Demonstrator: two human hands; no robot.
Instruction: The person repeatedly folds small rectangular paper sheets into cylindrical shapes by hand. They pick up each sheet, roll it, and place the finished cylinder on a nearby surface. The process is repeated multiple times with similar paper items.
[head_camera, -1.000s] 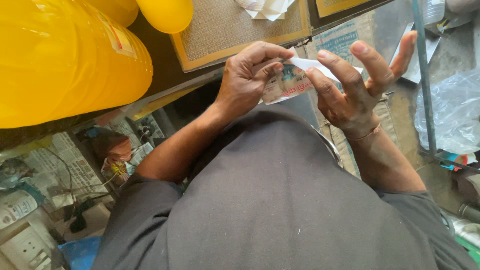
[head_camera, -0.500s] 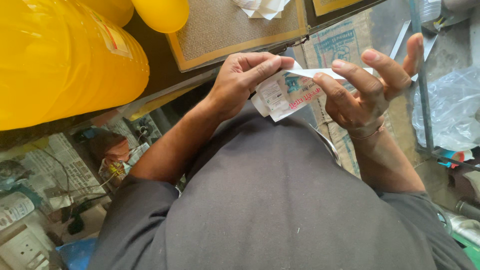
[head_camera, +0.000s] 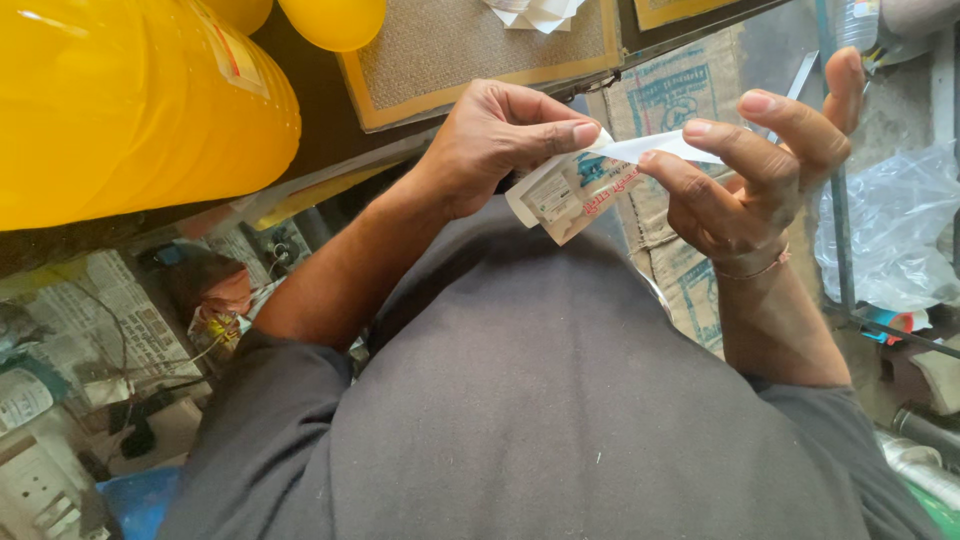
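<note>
My left hand pinches the top edge of a small white printed paper packet, which hangs down between both hands. My right hand grips a white strip that runs off the packet's top to the right, held between thumb and fingers. A thin bracelet circles my right wrist. Both hands are raised in front of my dark grey shirt, close to the edge of a shelf.
Large yellow plastic jugs stand at the upper left on a dark shelf. A framed brown mat with white paper lies above the hands. A clear plastic bag and metal rods are at right; newspaper and wires at lower left.
The packet has dropped lower and swung open below my left thumb. My right hand moved right and up, drawing the white strip further away from the packet.
</note>
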